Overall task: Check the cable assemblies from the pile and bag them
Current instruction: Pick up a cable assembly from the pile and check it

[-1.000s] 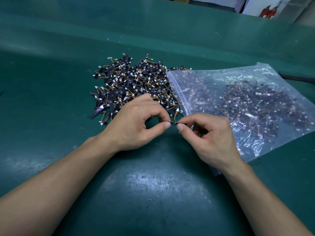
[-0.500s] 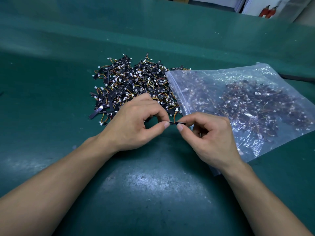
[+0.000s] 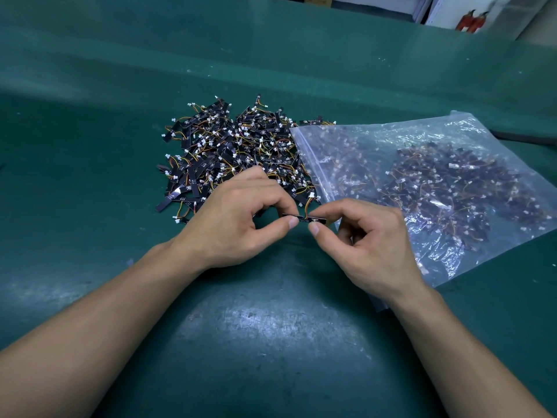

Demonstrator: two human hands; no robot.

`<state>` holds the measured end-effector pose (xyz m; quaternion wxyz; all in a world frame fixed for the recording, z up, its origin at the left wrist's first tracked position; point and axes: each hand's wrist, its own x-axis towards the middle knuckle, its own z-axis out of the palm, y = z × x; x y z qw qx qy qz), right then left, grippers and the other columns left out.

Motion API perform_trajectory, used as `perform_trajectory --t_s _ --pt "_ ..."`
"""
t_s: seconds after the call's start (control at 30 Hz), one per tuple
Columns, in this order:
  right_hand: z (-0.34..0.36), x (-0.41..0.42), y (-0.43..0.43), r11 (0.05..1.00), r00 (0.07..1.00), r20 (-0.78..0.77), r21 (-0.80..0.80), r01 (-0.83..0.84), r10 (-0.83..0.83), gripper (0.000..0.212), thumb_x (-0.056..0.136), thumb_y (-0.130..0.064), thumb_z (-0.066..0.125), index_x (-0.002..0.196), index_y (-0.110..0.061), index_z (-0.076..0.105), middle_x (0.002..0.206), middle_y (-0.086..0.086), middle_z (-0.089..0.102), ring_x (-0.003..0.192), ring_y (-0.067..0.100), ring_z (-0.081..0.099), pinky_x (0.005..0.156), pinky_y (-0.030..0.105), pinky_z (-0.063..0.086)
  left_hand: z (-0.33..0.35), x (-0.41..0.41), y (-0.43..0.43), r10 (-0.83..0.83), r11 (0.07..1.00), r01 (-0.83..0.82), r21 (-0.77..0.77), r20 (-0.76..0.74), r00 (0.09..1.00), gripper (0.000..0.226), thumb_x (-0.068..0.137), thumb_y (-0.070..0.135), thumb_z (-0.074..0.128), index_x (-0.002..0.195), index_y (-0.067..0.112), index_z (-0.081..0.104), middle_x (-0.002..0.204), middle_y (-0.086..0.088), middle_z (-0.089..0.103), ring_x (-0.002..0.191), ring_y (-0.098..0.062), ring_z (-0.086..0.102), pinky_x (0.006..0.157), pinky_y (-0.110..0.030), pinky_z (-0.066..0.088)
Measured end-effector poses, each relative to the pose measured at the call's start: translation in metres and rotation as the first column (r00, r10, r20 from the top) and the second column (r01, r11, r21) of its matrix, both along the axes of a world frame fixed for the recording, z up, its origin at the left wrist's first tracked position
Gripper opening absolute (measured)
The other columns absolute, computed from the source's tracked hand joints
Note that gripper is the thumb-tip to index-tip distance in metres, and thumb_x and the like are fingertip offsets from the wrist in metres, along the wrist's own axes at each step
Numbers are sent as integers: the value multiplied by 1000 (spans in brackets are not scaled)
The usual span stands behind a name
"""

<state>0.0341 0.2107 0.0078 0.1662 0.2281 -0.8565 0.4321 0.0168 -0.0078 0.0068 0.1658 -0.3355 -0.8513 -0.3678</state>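
almost nothing had moved since the earlier frames: both hands kept the same pinch and the strip between them sat in nearly the same place, just in front of the pile. the left hand [image 3: 238, 218] gripped one end of the cable assembly [image 3: 304, 219] between thumb and forefinger, and the right hand [image 3: 370, 242] pinched the other end, its remaining fingers curled. no writing could be read; pale marks on the strip were too small to make out. the assembly was a thin black strip held level above the green table [image 3: 90, 146], with orange and yellow wires looping up from its middle. behind it lay the pile [image 3: 235, 149] of like strips with white plugs, touching the clear zip bag [image 3: 422, 176], which held many more.
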Motion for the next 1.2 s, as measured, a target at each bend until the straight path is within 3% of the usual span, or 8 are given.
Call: perform_trajectory --t_s 1.2 --pt "-1 -2 1 1000 999 -35 15 -7 7 6 84 -14 76 80 -19 76 68 -23 58 50 9 47 55 10 33 0 0 0 -7 1000 7 3 -4 1000 6 86 20 75 88 14 73 83 11 68 79 -19 53 72 -38 48"
